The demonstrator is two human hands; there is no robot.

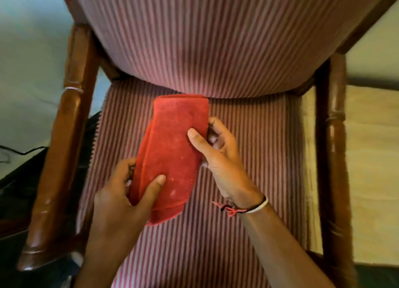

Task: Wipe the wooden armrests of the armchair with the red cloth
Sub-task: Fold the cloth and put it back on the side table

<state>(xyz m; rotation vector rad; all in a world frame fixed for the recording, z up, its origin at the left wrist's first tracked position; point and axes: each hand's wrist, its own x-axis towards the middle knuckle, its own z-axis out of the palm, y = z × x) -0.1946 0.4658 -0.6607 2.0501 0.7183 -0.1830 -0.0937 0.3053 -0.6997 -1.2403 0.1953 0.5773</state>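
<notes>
A folded red cloth point(172, 149) is held above the striped seat point(248, 158) of the armchair, long side running away from me. My left hand point(123, 192) grips its near left edge, thumb on top. My right hand point(218, 158) pinches its right edge, thumb pressed on the upper face. The left wooden armrest point(64, 136) runs down the left side, glossy and turned. The right wooden armrest point(334, 141) runs down the right side. Neither hand touches an armrest.
The striped backrest point(216, 39) fills the top of the view. A pale floor point(26, 72) with a thin black cable point(21, 153) lies to the left. A dark object point(19, 192) sits low at the left. Something with a cream surface point(371, 158) stands beside the right armrest.
</notes>
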